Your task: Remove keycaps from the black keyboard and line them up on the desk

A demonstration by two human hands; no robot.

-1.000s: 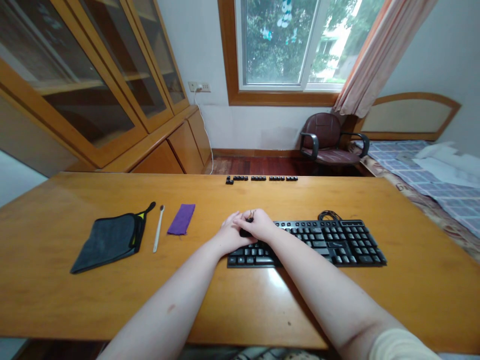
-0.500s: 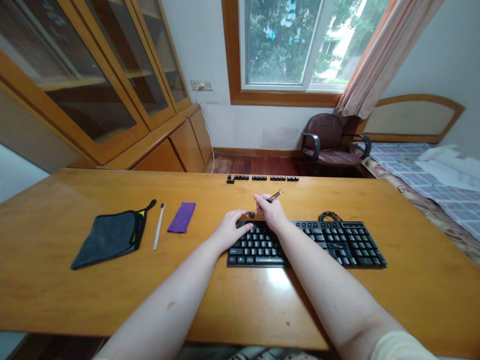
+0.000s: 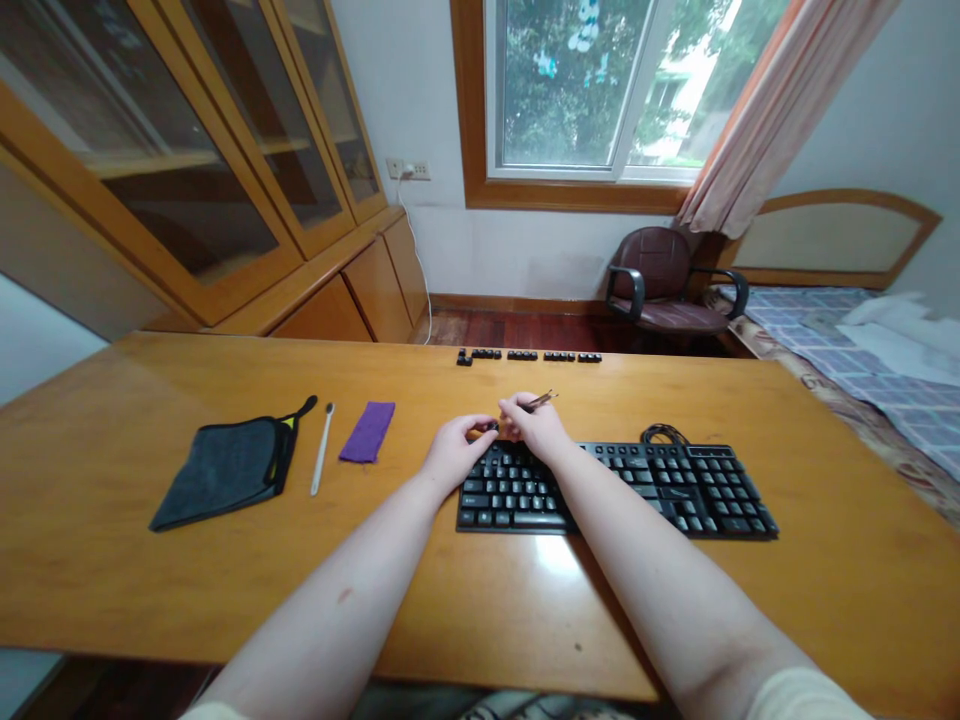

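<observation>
While the right hand (image 3: 536,428) sits just above the centre of the frame, its fingers are closed on a thin brownish stick-like tool (image 3: 543,402) whose free end pokes out toward the upper right. Just left of it, the left hand (image 3: 452,452) has thumb and forefinger pinched together on a small black piece (image 3: 490,427) – too small to identify with certainty – and the fingertips of the two hands nearly meet over it. Both hands hover at the far left edge of a black plastic computer keyboard (image 3: 645,488), which lies flat across the centre and centre right of the frame, with the right forearm passing over its near left keys. A coiled black cable (image 3: 661,434) rests against the keyboard's far edge.

Farther up the frame, near the back edge of the orange-brown wooden desk (image 3: 135,590), a row of loose black keycaps (image 3: 529,356) lies in small groups. To the left of the hands lie a folded purple cloth (image 3: 367,432), then a slim white stick with a small head (image 3: 322,450), then a flat dark grey fabric pouch (image 3: 225,472) – each apart from the next.

Beyond the desk, a glass-fronted wooden cabinet (image 3: 187,170) fills the upper left, a wood-framed window (image 3: 570,90) the upper middle, and a dark red padded armchair (image 3: 664,285) stands below a peach curtain (image 3: 757,120).
</observation>
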